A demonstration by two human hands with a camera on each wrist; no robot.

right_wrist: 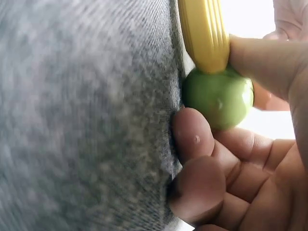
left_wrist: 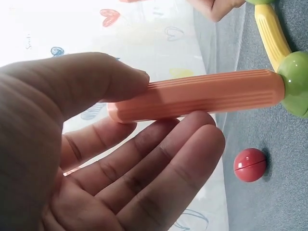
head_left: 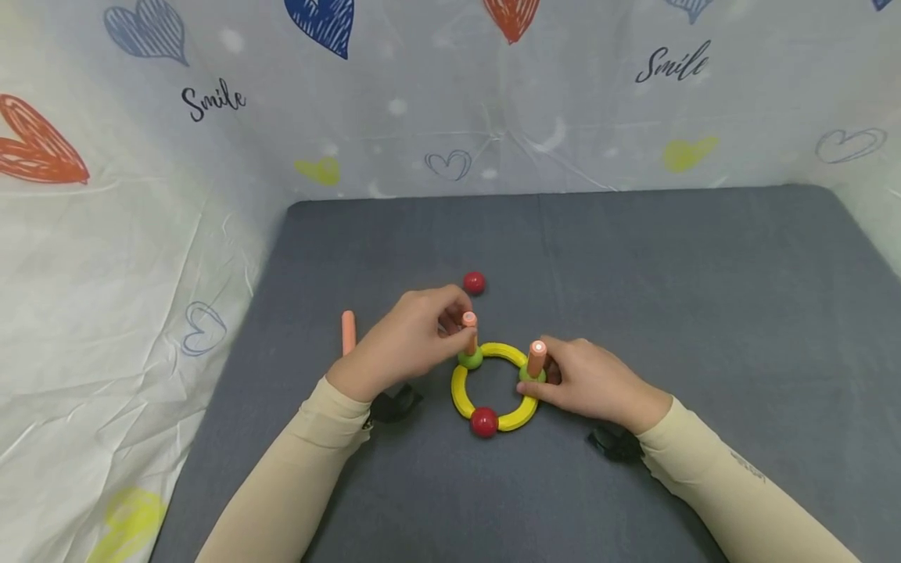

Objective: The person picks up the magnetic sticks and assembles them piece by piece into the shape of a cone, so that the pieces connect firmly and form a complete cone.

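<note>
A ring of curved yellow pieces [head_left: 461, 393] lies on the table, joined by a red ball [head_left: 483, 422] at the near side and two green balls. An orange rod [left_wrist: 211, 94] stands upright on the left green ball [head_left: 471, 359]; my left hand [head_left: 415, 332] pinches this rod between thumb and fingers near its free end. At the ring's right side, my right hand [head_left: 598, 381] holds the other green ball [right_wrist: 219, 98], its thumb against a yellow piece [right_wrist: 204, 36] and fingers around the ball. A second orange rod [head_left: 536, 360] rises from that ball.
Beyond the left hand lies a loose red ball [head_left: 475, 283]. Another orange rod [head_left: 348, 332] lies left of the left hand, partly hidden by it. The grey table [head_left: 669, 274] is bordered by a white printed sheet [head_left: 394, 102] behind and at the sides.
</note>
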